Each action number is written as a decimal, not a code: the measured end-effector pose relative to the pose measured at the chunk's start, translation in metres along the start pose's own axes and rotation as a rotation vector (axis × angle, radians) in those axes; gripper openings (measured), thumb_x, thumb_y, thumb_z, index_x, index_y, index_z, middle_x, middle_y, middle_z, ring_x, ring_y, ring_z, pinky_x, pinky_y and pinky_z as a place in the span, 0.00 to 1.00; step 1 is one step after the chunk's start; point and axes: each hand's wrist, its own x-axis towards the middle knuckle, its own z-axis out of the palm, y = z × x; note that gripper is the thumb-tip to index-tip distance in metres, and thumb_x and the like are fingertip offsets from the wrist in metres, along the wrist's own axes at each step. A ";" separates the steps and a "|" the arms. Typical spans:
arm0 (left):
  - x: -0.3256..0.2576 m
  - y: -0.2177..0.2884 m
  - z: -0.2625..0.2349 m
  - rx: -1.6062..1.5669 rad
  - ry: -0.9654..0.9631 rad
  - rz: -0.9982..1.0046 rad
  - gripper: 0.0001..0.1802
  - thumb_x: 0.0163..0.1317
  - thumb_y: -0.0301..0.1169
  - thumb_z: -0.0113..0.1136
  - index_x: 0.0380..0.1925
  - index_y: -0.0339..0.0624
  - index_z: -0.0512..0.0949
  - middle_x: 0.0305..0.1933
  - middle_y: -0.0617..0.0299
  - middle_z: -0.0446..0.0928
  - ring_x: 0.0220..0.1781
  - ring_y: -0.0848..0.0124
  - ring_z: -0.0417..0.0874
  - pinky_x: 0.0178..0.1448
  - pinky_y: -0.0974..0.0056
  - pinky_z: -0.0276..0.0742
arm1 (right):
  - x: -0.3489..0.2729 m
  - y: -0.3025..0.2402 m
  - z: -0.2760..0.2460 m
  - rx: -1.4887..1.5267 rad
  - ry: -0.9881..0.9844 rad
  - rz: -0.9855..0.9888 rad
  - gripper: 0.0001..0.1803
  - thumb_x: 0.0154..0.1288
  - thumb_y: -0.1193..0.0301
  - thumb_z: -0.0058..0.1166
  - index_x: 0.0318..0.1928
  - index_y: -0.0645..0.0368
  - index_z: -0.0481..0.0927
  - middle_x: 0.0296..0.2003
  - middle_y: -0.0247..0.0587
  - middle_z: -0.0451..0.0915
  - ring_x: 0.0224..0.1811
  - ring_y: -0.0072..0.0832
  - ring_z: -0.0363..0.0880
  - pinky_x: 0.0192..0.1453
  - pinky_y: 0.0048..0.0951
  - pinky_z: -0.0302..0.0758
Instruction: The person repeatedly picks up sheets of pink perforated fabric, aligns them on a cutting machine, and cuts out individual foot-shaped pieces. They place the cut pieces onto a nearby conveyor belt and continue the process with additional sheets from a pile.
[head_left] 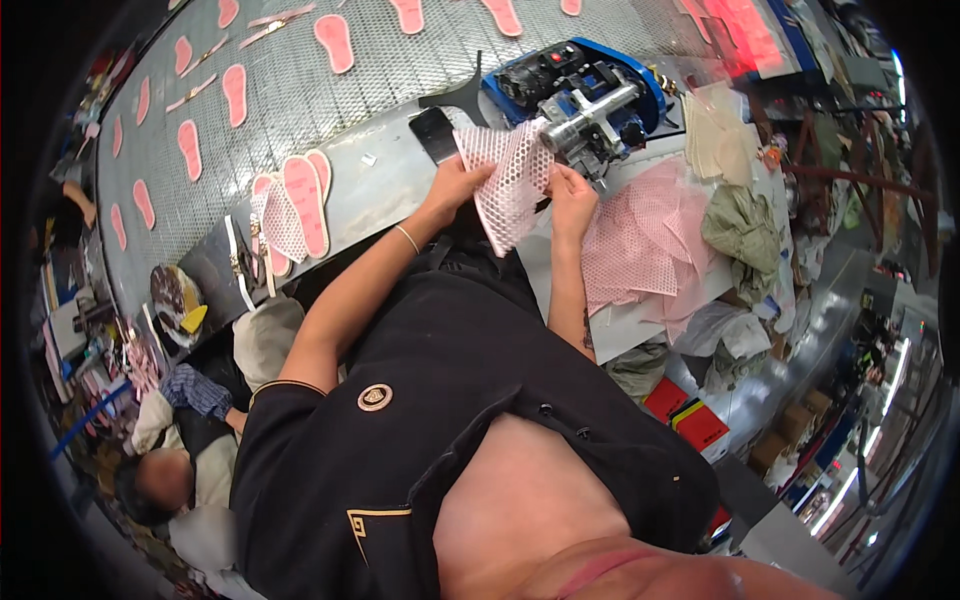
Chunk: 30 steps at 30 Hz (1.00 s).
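A piece of pink-and-white perforated mesh [505, 185] hangs between my two hands in front of the machine. My left hand [460, 186] is closed on its left edge. At the right edge, the fingers of my right hand [573, 200] pinch the mesh close to the metal head of the blue machine [588, 112]. More pink mesh pieces [650, 235] lie in a loose pile to the right of my right forearm. Beyond my left hand a black phone [433, 134] rests on the grey worktop [365, 185].
A conveyor [285, 95] with rows of pink insoles runs across the far left. Several insoles [303, 205] are stacked at the worktop's left end. Beige cloth pieces [718, 120] and a crumpled green bag [742, 232] lie at the right. Another person [190, 450] sits at lower left.
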 end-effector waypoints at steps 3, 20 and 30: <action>-0.027 -0.019 0.014 -0.115 0.034 -0.120 0.16 0.67 0.36 0.58 0.49 0.38 0.75 0.41 0.61 0.82 0.38 0.73 0.84 0.43 0.66 0.82 | 0.000 0.000 -0.008 0.059 -0.039 0.042 0.12 0.65 0.70 0.59 0.42 0.68 0.82 0.31 0.32 0.82 0.29 0.12 0.74 0.33 0.17 0.69; -0.059 -0.029 0.033 -0.152 -0.043 -0.242 0.16 0.66 0.36 0.59 0.49 0.38 0.74 0.43 0.59 0.80 0.40 0.70 0.83 0.40 0.64 0.83 | -0.008 -0.006 -0.043 -0.004 -0.301 0.153 0.09 0.66 0.74 0.55 0.40 0.69 0.81 0.31 0.31 0.82 0.31 0.12 0.74 0.34 0.18 0.72; -0.033 -0.034 0.054 -0.252 -0.082 -0.283 0.28 0.76 0.48 0.35 0.41 0.33 0.76 0.36 0.51 0.82 0.34 0.69 0.83 0.42 0.67 0.81 | 0.027 -0.029 -0.032 -0.334 -0.192 -0.029 0.14 0.62 0.69 0.60 0.40 0.70 0.82 0.26 0.42 0.85 0.26 0.20 0.82 0.32 0.22 0.74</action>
